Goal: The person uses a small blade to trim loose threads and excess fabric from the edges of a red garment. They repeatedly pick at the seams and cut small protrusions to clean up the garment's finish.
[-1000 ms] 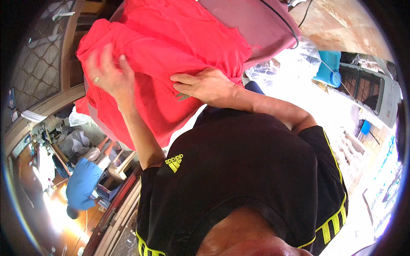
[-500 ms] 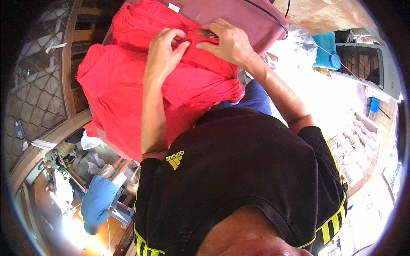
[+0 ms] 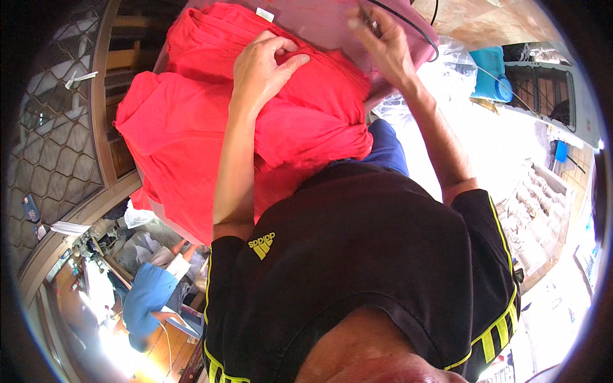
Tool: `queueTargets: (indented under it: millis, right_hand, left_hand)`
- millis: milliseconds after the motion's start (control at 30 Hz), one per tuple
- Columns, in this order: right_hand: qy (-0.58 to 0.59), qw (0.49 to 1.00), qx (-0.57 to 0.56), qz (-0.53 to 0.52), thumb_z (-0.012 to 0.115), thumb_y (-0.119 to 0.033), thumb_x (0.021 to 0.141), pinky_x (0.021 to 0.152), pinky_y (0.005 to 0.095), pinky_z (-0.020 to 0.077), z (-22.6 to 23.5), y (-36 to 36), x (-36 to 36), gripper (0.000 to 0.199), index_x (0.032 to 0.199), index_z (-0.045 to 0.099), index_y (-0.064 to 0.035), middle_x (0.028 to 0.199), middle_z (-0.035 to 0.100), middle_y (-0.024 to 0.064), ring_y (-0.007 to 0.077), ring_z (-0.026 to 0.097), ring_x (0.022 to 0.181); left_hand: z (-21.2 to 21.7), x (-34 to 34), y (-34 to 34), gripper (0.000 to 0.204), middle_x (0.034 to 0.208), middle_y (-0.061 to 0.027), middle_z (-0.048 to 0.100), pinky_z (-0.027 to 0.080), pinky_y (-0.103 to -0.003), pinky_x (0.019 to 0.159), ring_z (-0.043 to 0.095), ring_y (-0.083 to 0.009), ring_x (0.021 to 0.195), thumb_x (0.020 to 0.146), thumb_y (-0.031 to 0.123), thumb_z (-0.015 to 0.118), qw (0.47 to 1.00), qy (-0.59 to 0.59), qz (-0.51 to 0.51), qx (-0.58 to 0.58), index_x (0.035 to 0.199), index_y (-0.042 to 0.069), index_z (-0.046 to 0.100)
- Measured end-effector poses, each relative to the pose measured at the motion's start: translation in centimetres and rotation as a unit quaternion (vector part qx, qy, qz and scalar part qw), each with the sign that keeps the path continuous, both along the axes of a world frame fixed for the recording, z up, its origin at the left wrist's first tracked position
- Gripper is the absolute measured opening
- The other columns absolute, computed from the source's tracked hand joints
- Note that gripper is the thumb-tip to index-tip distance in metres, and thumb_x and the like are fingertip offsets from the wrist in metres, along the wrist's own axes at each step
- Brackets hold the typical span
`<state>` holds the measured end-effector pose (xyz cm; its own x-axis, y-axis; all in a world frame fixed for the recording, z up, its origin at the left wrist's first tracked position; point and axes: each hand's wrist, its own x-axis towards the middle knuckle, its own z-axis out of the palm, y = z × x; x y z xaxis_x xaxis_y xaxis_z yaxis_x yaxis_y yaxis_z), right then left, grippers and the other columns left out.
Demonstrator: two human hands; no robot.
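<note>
A large heap of bright red cloth (image 3: 191, 121) lies bunched and folded in front of me, spreading down the left side. My left hand (image 3: 263, 69) rests on its upper part, fingers bent toward the thumb with a bit of the cloth between them. My right hand (image 3: 386, 48) is raised off to the right of the cloth, over a mauve surface. Its fingers are closed round small dark metal thread snips (image 3: 366, 16), mostly hidden by the hand. A small white tag (image 3: 265, 14) lies at the cloth's far edge.
The mauve surface (image 3: 313, 22) has a black cable (image 3: 408, 22) along its right edge. Clear plastic wrapping (image 3: 447, 70) and a blue container (image 3: 491, 73) stand to the right. A metal lattice gate (image 3: 57, 127) is at left. Another person in blue (image 3: 150, 297) bends at lower left.
My right hand has moved up and right, away from the cloth, with the snips in it. My left hand has shifted slightly right over the cloth.
</note>
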<state>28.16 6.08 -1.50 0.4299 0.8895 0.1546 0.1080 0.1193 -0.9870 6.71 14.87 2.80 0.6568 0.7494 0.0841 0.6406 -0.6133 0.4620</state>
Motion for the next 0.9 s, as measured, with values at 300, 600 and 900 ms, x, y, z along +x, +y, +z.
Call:
queueTargets:
  millis: [300,600,900]
  right_hand:
    - [-0.139,0.978,-0.012,0.152,0.068,-0.030,0.093,0.080,0.0427,0.0555,1.1,-3.7,-2.9,0.036,0.110,0.058,0.0000,0.101,0.070,0.0213,0.0362,0.071,0.092]
    - [-0.147,0.984,0.023,0.099,0.074,-0.030,0.086,0.073,0.0414,0.0545,0.4,0.2,-3.3,0.038,0.106,0.065,0.0005,0.096,0.072,0.0180,0.0318,0.071,0.083]
    - [0.011,0.989,-0.047,0.141,0.066,-0.015,0.095,0.060,0.0257,0.0371,-1.1,3.6,-0.4,0.014,0.092,0.062,-0.0027,0.075,0.050,-0.0028,0.0065,0.044,0.069]
  left_hand:
    - [-1.7,-0.6,2.0,0.010,0.077,-0.0015,0.067,0.046,-0.025,0.063,0.060,-0.0090,0.070,0.090,0.015,0.071,0.969,-0.171,0.017,-0.180,0.091,0.005,0.070]
    - [-0.6,-0.5,1.4,0.010,0.088,-0.0029,0.067,0.049,-0.025,0.066,0.059,-0.0104,0.070,0.091,0.010,0.071,0.950,-0.259,0.073,-0.160,0.096,0.002,0.066]
    - [0.4,-0.8,-0.1,0.026,0.090,-0.0082,0.065,0.051,-0.034,0.076,0.062,-0.0226,0.082,0.076,0.019,0.084,0.998,-0.026,-0.048,0.039,0.092,0.004,0.070]
